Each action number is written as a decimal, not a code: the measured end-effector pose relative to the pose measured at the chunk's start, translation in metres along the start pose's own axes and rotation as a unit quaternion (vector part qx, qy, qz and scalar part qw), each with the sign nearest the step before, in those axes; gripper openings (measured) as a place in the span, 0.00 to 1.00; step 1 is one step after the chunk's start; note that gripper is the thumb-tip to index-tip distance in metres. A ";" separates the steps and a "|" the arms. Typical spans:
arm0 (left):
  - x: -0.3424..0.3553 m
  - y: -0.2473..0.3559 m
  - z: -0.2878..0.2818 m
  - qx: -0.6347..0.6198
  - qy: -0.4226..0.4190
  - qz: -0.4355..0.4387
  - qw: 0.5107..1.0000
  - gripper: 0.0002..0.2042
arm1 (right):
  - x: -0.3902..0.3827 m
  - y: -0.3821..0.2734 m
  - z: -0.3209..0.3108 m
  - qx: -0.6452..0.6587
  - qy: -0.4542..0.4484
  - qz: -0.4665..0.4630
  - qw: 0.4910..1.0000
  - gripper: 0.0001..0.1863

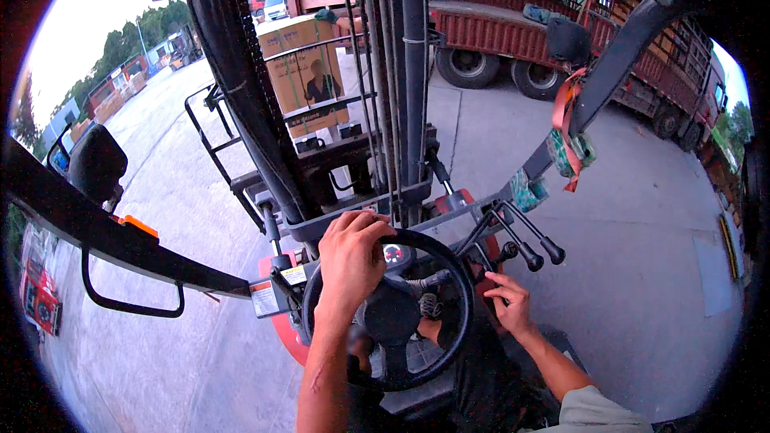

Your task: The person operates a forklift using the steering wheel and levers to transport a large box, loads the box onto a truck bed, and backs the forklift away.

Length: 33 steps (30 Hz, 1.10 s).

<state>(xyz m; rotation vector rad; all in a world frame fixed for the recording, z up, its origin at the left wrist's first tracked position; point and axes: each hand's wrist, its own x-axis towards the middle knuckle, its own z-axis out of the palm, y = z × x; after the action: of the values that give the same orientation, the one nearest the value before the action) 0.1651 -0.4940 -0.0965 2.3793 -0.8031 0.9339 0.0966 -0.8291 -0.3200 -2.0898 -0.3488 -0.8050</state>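
I am seated at the controls of a forklift. My left hand [353, 261] is closed over the top left of the black steering wheel [465, 317], fingers curled across the rim. To the right of the wheel, my right hand [511, 303] has its fingers loosely bent and apart, with no object visible in it. Its fingertips are close to the dash edge; whether they touch it I cannot tell. Just above that hand are black-knobbed control levers [531, 258]. A small round gauge [392, 254] shows behind the wheel.
Ahead rises the black mast [413, 72], with a large cardboard box [301, 64] beyond it. A red truck [497, 36] stands at the front right. Mirrors [98, 162] and dark frame posts [642, 40] flank the cab. Partly hidden by the mast, a person's arm reaches the box top.
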 end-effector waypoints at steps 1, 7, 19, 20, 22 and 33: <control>-0.001 0.001 0.000 -0.009 0.005 -0.001 1.000 0.14 | -0.001 -0.001 0.000 0.003 0.005 0.001 1.000 0.09; -0.003 -0.006 -0.005 -0.044 0.014 -0.002 0.999 0.14 | 0.000 -0.005 -0.004 -0.009 0.001 0.004 1.000 0.10; -0.077 0.004 -0.046 0.015 0.029 -0.073 0.997 0.14 | -0.001 -0.003 -0.006 -0.023 0.009 0.004 1.000 0.10; -0.085 0.007 -0.047 0.014 0.028 -0.073 0.997 0.14 | 0.000 -0.002 -0.007 -0.027 0.002 0.007 1.000 0.09; -0.105 0.012 -0.048 -0.007 0.023 -0.103 0.994 0.13 | 0.000 0.000 -0.006 -0.023 0.001 0.005 1.000 0.09; -0.193 0.098 -0.020 -0.041 -0.102 -0.111 0.988 0.14 | 0.001 0.000 -0.004 -0.003 -0.001 0.009 1.000 0.09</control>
<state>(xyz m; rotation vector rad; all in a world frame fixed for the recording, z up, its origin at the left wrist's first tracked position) -0.0243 -0.4856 -0.2033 2.4563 -0.6187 0.5661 0.0959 -0.8320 -0.3175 -2.0972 -0.3280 -0.7944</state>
